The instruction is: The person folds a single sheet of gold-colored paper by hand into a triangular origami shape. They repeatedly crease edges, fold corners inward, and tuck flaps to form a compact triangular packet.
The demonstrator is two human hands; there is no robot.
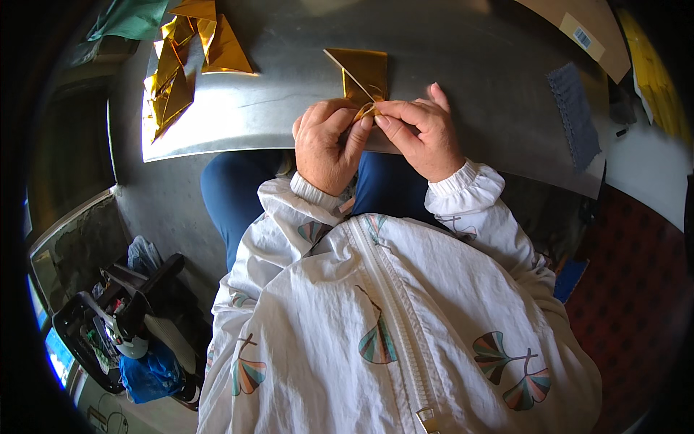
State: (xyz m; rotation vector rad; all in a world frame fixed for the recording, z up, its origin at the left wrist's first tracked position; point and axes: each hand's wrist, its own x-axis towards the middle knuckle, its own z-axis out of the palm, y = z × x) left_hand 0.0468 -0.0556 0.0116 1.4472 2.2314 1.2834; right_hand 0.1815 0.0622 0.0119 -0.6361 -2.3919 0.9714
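A sheet of gold foil paper, folded on a slant with a pale edge running down it, lies near the front edge of the table. Both hands meet at its near corner. My left hand pinches the paper there between thumb and fingers. From the other side, my right hand grips the same corner with thumb and index finger, its little finger raised. The gold paper curls up between the fingertips, and they partly hide the fold. At the far left of the table lie several folded gold foil pieces, some overlapping.
The dark, shiny metal table reflects light at its left. A blue-grey cloth lies at its right end, near a brown cardboard piece and yellow material. A dark container with a blue bag stands on the floor at left.
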